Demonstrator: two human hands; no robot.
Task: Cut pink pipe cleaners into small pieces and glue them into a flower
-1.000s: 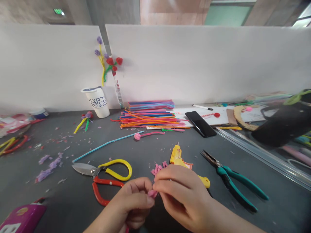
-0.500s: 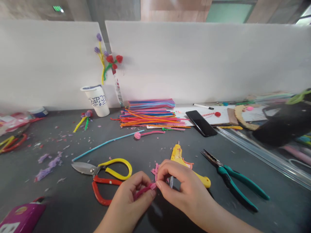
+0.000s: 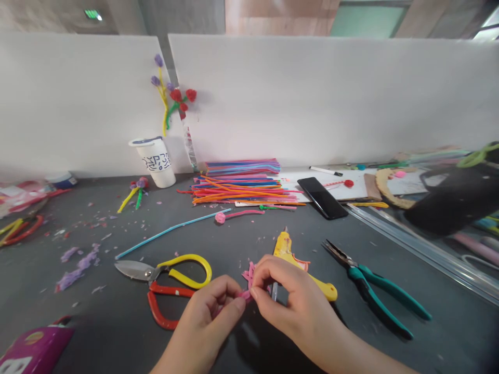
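Observation:
Both hands meet low in the middle of the head view around a pink pipe cleaner [image 3: 245,295]. My left hand [image 3: 212,317] is closed on it, thumb pressed against the index finger, hiding most of its length. The thumb and index finger of my right hand [image 3: 286,296] pinch the other end. Just behind the fingertips lie short pink pipe cleaner pieces [image 3: 249,272]. A yellow glue gun [image 3: 286,246] rests behind my right hand, partly covered by it. To the left of my left hand are scissors [image 3: 175,288] with one yellow and one red handle, their blades apart.
Needle-nose pliers [image 3: 374,285] with teal handles lie on the right. A pile of coloured pipe cleaners [image 3: 241,187], a phone [image 3: 323,197] and a paper cup [image 3: 156,163] stand toward the back. A blue pipe cleaner [image 3: 171,228] and a purple box [image 3: 37,348] are at left.
My left thumb has slid forward along the pink pipe cleaner and now covers more of it. My right hand holds nearly the same place; the things on the table stay put.

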